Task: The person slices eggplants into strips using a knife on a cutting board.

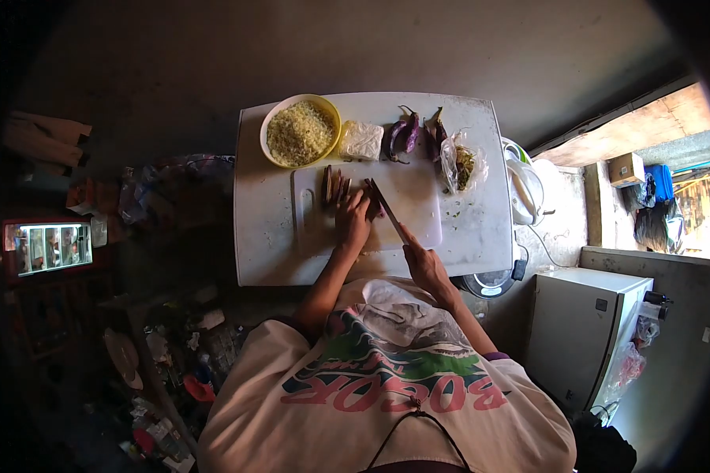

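Observation:
On a white cutting board [418, 225] at the table's middle, my left hand [353, 219] presses down with its fingers together beside the blade; what lies under the fingers is mostly hidden. My right hand [426, 268] is wrapped round the handle of a knife [388, 210], whose blade points up and left, its tip near my left fingers. A small purple piece shows beside the blade. Several cut eggplant strips [336, 186] lie on the board just left of and beyond my left hand.
Along the far side of the white table [264, 229] stand a yellow bowl of chopped pale food [300, 132], a wrapped white block [361, 140], whole purple eggplants [405, 135] and an open plastic bag of greens [464, 165]. A white refrigerator [572, 331] stands at the right.

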### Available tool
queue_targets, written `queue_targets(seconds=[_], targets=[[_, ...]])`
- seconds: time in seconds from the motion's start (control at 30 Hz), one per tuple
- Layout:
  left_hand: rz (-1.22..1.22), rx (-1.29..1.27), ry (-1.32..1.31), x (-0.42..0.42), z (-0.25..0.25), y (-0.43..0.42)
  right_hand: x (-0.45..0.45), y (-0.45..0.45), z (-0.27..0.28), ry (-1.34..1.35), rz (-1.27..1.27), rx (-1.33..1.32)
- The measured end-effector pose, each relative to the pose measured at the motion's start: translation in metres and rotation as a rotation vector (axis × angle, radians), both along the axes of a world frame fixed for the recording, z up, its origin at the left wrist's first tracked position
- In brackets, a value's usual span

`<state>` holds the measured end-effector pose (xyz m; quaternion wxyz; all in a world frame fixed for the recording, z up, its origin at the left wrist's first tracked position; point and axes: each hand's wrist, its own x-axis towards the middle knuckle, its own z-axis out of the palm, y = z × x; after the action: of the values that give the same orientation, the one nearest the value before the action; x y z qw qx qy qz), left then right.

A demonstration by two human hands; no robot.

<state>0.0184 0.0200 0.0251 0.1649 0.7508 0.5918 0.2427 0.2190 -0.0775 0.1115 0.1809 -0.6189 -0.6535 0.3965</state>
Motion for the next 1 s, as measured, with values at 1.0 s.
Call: queue_targets(seconds=[1.0], targets=[[-0.032,0.160,0.055,0.006,0.022,0.003,-0.010,0.001,0.009,-0.056,-0.005,-0.034]])
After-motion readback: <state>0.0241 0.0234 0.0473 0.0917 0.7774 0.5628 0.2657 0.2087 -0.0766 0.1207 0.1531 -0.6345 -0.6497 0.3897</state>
